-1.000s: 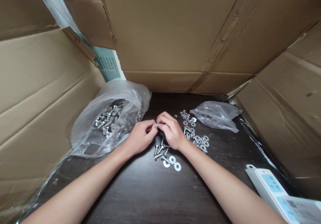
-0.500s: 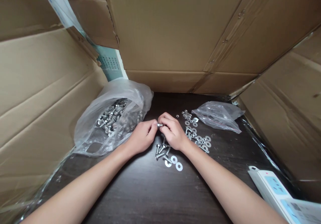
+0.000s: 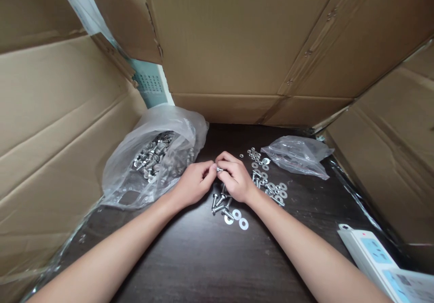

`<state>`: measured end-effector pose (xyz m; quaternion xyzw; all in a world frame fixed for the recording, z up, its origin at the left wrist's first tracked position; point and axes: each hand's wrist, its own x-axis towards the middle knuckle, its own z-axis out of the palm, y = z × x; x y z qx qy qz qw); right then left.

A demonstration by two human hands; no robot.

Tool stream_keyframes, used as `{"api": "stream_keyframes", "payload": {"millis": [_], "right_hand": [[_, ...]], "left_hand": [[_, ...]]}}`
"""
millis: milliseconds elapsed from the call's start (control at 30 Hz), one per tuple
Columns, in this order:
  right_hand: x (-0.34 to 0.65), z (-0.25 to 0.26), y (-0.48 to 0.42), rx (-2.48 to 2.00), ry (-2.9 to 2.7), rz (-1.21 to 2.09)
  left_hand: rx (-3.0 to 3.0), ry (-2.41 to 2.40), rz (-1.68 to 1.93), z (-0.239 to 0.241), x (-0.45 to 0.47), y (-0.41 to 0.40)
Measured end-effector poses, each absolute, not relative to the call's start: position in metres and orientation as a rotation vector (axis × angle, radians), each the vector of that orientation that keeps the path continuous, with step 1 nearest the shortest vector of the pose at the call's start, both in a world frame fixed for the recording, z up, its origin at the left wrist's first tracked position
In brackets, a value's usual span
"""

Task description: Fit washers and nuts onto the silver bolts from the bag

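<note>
My left hand (image 3: 193,183) and my right hand (image 3: 233,178) meet over the dark table (image 3: 203,258), fingertips pinched together on one small metal bolt (image 3: 219,169) between them. Just below the hands lies a little heap of bolts (image 3: 220,203) with two flat washers (image 3: 239,219) beside it. To the right of my right hand, several washers and nuts (image 3: 267,176) are scattered. A clear plastic bag of bolts (image 3: 152,156) lies open at the left, close to my left hand.
A smaller crumpled plastic bag (image 3: 298,156) lies at the right. Cardboard walls (image 3: 237,45) enclose the table on the left, back and right. A white power strip (image 3: 379,258) sits at the front right corner.
Both hands stay pinched on the small bolt with only slight finger movement. The view has shifted a little.
</note>
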<state>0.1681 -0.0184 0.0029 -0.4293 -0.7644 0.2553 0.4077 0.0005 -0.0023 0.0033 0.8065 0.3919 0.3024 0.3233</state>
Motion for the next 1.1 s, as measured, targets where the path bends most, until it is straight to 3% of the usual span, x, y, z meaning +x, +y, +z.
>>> {"api": "stream_keyframes", "payload": {"millis": [1100], "right_hand": [[0.1664,0.0029,-0.0188,-1.085,-1.836,0.531]], "left_hand": [[2.045,1.041,0.853,0.0064,0.0007,-0.0042]]}}
